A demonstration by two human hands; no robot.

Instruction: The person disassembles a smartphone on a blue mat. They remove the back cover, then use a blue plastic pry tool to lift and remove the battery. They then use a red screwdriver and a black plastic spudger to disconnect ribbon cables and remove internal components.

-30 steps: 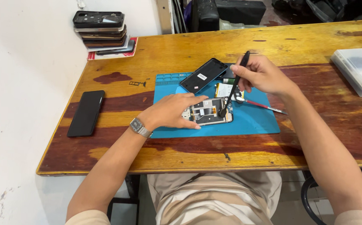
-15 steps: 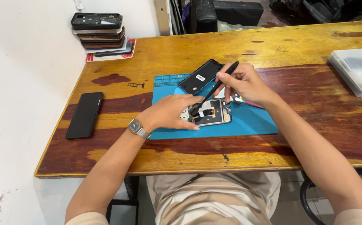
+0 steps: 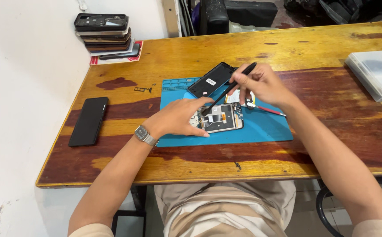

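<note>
An opened phone (image 3: 220, 118) with its inner boards showing lies on a blue work mat (image 3: 261, 127). My left hand (image 3: 177, 117), a metal watch on its wrist, presses down on the phone's left end. My right hand (image 3: 261, 83) holds a thin black tool (image 3: 228, 90) slanted down to the left, its tip touching the phone's upper left part. A black back cover (image 3: 211, 79) lies on the mat's far edge. A red-handled screwdriver (image 3: 267, 109) lies just right of the phone.
The wooden table (image 3: 243, 162) also carries a black phone (image 3: 89, 120) face down at the left, a stack of phones (image 3: 105, 35) at the far left corner, a small SIM tray (image 3: 141, 89), and a clear plastic box (image 3: 375, 72) at the right.
My right hand has tilted the black tool from nearly upright to a low slant and brought its tip down onto the phone's upper left. The left hand stays on the phone.
</note>
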